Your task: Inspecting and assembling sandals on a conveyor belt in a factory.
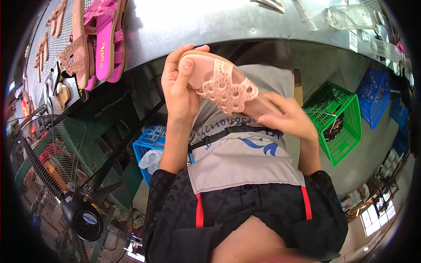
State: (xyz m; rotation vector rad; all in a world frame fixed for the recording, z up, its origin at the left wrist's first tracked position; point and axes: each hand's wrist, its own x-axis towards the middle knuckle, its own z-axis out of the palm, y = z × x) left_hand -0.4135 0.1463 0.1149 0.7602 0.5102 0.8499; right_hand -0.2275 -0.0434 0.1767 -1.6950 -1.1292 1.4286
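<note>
A pale pink slide sandal (226, 90) with a cut-out strap covered in small studs is held over my lap, just off the table's near edge. My left hand (182, 81) grips one end of it, thumb pressed on the insole and fingers behind the sole. At the other end my right hand (287, 116) is closed round the sandal, slightly blurred, its fingertips partly hidden. Bright pink sandals (105, 48) and a matching pale pink sandal (79, 57) stand at the table's left end.
The metal table (197, 26) runs across the far side, with a clear glass jar (348, 17) at right. A green crate (351, 136) and a blue crate (372, 96) are on the right. Near my left sit a large black fan (81, 217) and a blue basket (140, 153).
</note>
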